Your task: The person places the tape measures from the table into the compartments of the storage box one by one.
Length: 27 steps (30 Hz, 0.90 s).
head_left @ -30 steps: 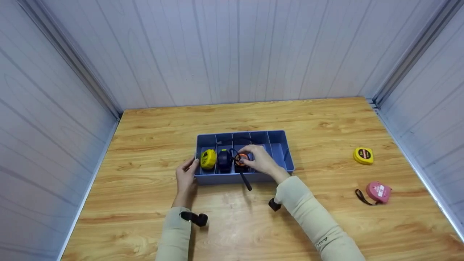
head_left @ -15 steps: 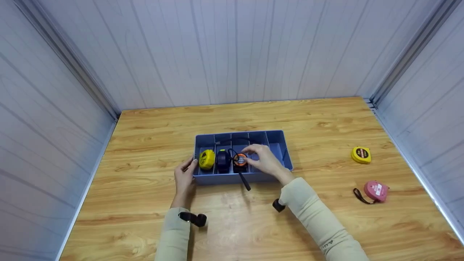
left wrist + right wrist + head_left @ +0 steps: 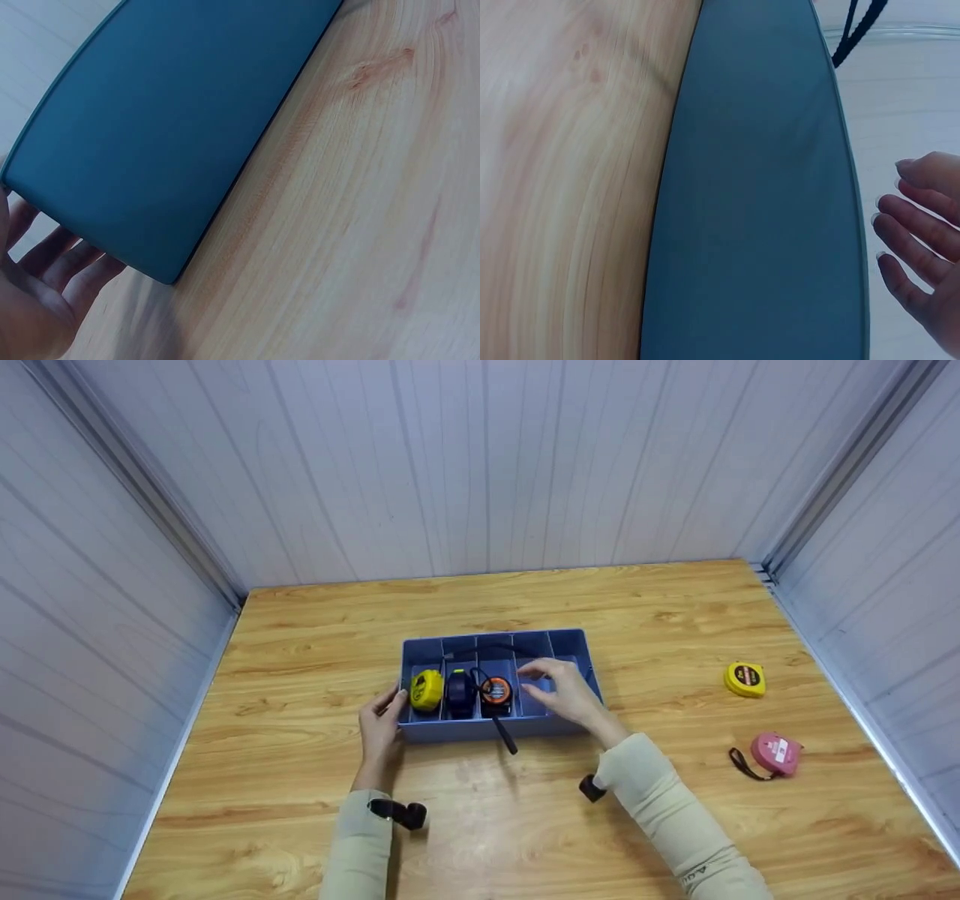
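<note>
A blue-grey divided box (image 3: 480, 730) stands on the table. My left hand (image 3: 381, 724) holds its left end, thumb at the rim and fingers along the outside of the end wall; the fingertips are hidden behind it in the left wrist view. From left to right, separate compartments hold a yellow tape measure (image 3: 426, 691), a dark blue tape measure (image 3: 460, 694) and a black-and-orange tape measure (image 3: 496, 695). The last one's black strap (image 3: 505, 735) hangs over the front wall. My right hand (image 3: 564, 690) hovers over the right compartments, thumb and fingers apart, holding nothing.
On the table's right side lie another yellow tape measure (image 3: 745, 679) and a pink tape measure (image 3: 776, 754) with a black wrist loop. A thin black cord (image 3: 495, 646) runs along the back of the box. White panels (image 3: 480, 472) enclose the table.
My right hand has let go of the black-and-orange tape measure and moved right, its fingers spreading. The tape measure stays in its compartment. My left hand keeps its place on the box.
</note>
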Each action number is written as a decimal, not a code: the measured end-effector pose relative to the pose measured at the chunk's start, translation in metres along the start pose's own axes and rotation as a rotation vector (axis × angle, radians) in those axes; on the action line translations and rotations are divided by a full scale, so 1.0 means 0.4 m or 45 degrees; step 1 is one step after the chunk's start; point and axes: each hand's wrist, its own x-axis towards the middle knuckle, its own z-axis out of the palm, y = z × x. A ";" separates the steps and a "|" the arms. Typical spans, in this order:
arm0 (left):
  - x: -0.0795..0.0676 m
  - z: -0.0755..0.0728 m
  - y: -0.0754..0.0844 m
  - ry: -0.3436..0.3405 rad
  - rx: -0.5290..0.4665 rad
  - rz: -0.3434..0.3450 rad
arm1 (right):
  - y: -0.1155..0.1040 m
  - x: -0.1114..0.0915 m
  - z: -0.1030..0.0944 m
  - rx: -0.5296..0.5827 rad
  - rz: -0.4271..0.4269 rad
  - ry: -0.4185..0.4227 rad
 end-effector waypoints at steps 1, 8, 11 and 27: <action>0.000 0.000 0.001 0.001 0.005 -0.001 | 0.000 -0.003 -0.004 -0.010 -0.005 0.014; -0.002 0.000 0.006 0.004 0.024 -0.012 | -0.001 -0.029 -0.029 -0.042 -0.025 0.113; -0.002 0.000 0.007 0.006 0.017 -0.012 | -0.001 -0.041 -0.040 -0.036 -0.031 0.142; 0.000 -0.001 0.007 -0.003 -0.038 -0.041 | 0.016 -0.105 -0.087 -0.088 -0.095 0.234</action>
